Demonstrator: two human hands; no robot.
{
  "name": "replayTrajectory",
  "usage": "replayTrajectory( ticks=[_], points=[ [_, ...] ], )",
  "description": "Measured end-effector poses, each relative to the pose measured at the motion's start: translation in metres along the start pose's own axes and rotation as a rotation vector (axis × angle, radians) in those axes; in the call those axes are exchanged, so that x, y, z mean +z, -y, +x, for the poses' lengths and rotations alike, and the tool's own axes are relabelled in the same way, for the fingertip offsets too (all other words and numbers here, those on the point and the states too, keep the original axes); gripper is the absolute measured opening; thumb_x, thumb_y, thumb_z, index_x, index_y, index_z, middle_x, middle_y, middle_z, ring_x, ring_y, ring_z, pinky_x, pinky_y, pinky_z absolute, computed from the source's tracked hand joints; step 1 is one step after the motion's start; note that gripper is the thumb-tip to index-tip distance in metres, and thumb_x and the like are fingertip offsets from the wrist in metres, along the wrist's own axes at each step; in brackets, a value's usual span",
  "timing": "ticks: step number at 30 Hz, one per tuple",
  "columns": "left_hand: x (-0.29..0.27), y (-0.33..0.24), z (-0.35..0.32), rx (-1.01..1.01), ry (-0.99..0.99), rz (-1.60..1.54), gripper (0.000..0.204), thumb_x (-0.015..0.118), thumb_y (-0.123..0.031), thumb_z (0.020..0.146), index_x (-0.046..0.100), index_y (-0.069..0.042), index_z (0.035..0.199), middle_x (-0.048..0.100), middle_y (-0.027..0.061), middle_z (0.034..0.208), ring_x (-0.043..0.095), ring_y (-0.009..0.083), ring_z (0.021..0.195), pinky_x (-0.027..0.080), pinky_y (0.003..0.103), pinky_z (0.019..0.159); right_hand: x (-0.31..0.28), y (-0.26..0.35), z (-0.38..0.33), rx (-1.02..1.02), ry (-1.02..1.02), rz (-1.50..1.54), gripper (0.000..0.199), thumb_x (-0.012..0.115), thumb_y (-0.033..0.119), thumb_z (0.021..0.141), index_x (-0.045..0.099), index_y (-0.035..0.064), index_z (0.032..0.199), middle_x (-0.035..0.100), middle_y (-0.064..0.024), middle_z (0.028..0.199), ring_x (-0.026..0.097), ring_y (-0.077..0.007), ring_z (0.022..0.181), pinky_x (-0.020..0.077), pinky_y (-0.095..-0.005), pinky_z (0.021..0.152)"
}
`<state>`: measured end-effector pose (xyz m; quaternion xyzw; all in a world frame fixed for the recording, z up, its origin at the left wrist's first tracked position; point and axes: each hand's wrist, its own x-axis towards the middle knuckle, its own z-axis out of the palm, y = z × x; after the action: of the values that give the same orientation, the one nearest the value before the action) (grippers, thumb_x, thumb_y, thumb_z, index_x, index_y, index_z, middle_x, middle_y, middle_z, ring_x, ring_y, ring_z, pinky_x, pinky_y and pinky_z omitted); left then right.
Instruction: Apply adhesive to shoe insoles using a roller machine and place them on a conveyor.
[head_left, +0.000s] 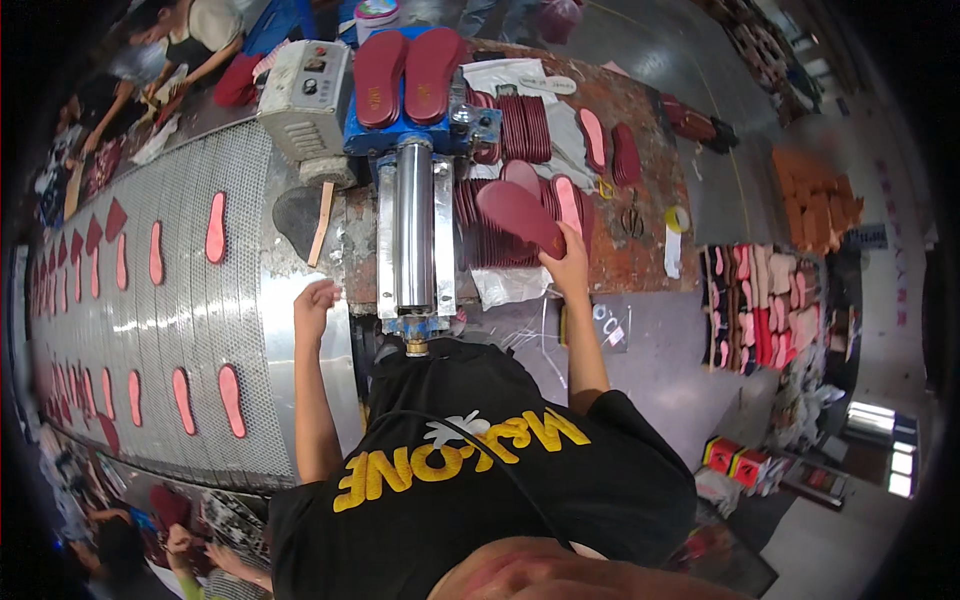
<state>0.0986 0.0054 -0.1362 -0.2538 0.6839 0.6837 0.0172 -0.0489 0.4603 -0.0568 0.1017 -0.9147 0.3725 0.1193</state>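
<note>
My right hand (568, 262) grips a dark red shoe insole (520, 215) by its lower end, fingers closed on it. The insole is tilted above the stacks of dark red insoles (490, 235) on the worktable. To the left, my left hand (318, 297) is raised beside the metal roller (415, 225), its fingers curled together with nothing visible in them. A blue machine (375, 132) stands behind the roller, with dark red insoles (432, 75) lying in two piles on top. A pink insole (567, 203) lies right by the held one.
On the left, a mesh conveyor belt (180, 330) carries rows of pink insoles (231, 400). A grey control box (305, 100) stands beside the machine. Scissors (632, 215) and a tape roll (678, 219) lie on the table. A rack of insoles (765, 300) stands at right. Other people work at left.
</note>
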Motion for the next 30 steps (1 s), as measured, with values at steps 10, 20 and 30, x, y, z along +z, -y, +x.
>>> replayTrajectory(
  ticks=[10,20,30],
  points=[
    [0.064,-0.163,0.021,0.625,0.570,0.713,0.078,0.076,-0.014,0.064,0.042,-0.006,0.134,0.044,0.0155,0.136,0.043,0.0303,0.124,0.035,0.038,0.104,0.043,0.102,0.009,-0.237,0.280,-0.025,0.050,0.069,0.013,0.068,0.055,0.0085,0.116,0.054,-0.0126,0.093,0.054,-0.0316,0.095,0.0463,-0.0384,0.079],
    [0.020,-0.149,0.031,0.791,0.334,1.006,0.086,0.082,-0.011,0.052,0.043,-0.004,0.129,0.050,0.0157,0.126,0.045,0.0345,0.116,0.037,0.040,0.098,0.074,-0.005,-0.114,0.217,0.488,0.147,0.025,0.060,0.017,0.077,0.058,0.0016,0.097,0.060,-0.0176,0.076,0.062,-0.0317,0.072,0.0467,-0.0406,0.064],
    [-0.030,-0.005,0.013,-0.142,0.336,-0.145,0.081,0.066,0.009,0.070,0.030,-0.008,0.140,0.051,0.0097,0.123,0.053,0.0222,0.109,0.046,0.034,0.091,0.139,-0.122,-0.206,0.544,0.679,-0.052,0.031,0.052,0.028,0.078,0.062,-0.0019,0.076,0.063,-0.0214,0.073,0.063,-0.0318,0.071,0.0476,-0.0424,0.067]
  ],
)
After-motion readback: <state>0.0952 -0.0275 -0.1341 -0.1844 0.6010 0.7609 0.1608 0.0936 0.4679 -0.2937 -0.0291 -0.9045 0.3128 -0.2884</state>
